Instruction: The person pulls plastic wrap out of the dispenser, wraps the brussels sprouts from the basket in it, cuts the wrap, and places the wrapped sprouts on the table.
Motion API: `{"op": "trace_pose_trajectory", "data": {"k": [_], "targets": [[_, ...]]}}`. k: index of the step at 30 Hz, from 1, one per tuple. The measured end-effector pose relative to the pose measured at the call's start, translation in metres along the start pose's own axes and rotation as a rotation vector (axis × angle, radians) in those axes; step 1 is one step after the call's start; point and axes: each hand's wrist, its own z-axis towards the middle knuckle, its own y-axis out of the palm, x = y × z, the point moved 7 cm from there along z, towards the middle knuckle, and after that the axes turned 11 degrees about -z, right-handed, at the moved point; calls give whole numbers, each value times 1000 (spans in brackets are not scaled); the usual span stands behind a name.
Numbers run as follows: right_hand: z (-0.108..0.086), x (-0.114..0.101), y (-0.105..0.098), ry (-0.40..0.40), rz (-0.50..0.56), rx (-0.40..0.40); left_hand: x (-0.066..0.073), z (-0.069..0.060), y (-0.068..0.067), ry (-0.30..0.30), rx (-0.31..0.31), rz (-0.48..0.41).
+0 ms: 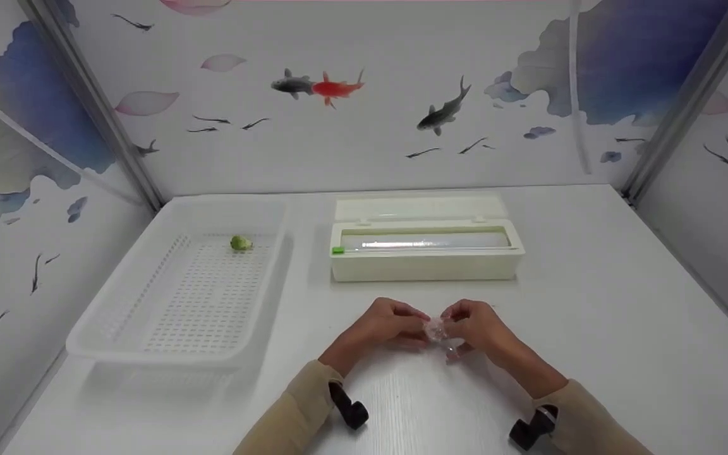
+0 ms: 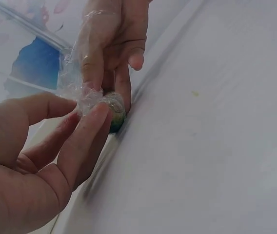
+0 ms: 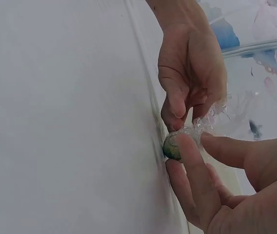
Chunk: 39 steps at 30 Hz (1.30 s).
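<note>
Between my two hands is a small round green vegetable (image 2: 117, 119), loosely covered in clear cling film (image 2: 87, 100); it looks like a Brussels sprout. In the head view only the crumpled film shows, low above the table in front of the dispenser. My left hand (image 1: 395, 323) pinches the wrapped vegetable from the left with thumb and fingers. From the right, my right hand (image 1: 474, 325) pinches the film and the vegetable's other side. Loose film sticks up past the fingers in the right wrist view, where the green underside (image 3: 171, 148) shows too.
A white cling film dispenser (image 1: 424, 268) stands behind my hands, lid (image 1: 421, 207) raised, film roll (image 1: 427, 240) inside, green slider (image 1: 337, 250) at its left. To the left, a white perforated basket (image 1: 155, 359) holds one small green vegetable (image 1: 241, 242). Printed walls enclose the white table.
</note>
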Motion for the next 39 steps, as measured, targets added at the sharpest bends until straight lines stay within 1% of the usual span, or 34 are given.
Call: {"op": "trace_pose_trajectory", "data": {"k": [2,6,8,10,12,13,15,18,20,22,26,27,30,33,34,36,39], "targets": [[0,1,-1,1,-11,11,1,0,-1,5,-8,26],[0,1,-2,-4,-57,25,1,0,-1,-5,-31,-3],[-1,0,-3,-6,-62,24,1,0,-1,0,-28,3],[-1,-1,-3,-19,-79,9,2,1,-2,15,-4,33],[-2,-3,-4,-38,-83,-16,2,1,-4,34,40,79],[-2,-4,-5,-42,-85,-29,2,2,-4,37,64,85],[-2,-5,-6,-37,-89,-51,1,1,-5,28,100,65],[-2,-5,-6,-18,-94,-67,0,0,-4,14,138,73],[-2,-6,-5,-21,-115,-79,0,-1,-5,6,158,94],[-3,-7,-4,-41,-139,-79,1,-2,-5,7,168,123],[-3,-9,-2,-68,-164,-47,2,-2,-5,21,145,83],[-3,-9,-1,-74,-168,-36,2,-2,-5,23,131,68],[-2,-8,-2,-80,-192,7,4,-2,-4,41,84,71],[-2,-8,-2,-82,-206,39,4,-2,-3,26,34,56],[-2,-8,-3,-81,-208,46,4,-2,-3,25,25,64],[-2,-8,-3,-84,-211,44,2,-2,-2,4,15,45],[-1,-7,-4,-94,-213,-5,0,-1,-1,-1,26,55]]}}
